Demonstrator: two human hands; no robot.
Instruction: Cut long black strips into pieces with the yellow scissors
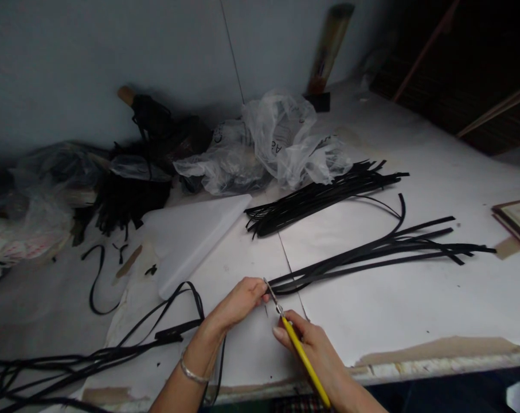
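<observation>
My left hand is closed around the near ends of a loose bunch of flat black strips. The strips fan out to the right over the white table covering. In my right hand are scissors with a long yellow handle. Their metal blades touch or nearly touch the strips at my left fingertips; whether the blades are apart cannot be made out. Beyond, a thicker bundle of black strips lies on the table. Long looped black strips run from the lower left toward my left forearm.
Crumpled clear plastic bags lie against the wall. A folded white sheet rests left of centre. Dark bundled material sits at the back left. A framed board is at the right edge. The table's worn front edge runs below.
</observation>
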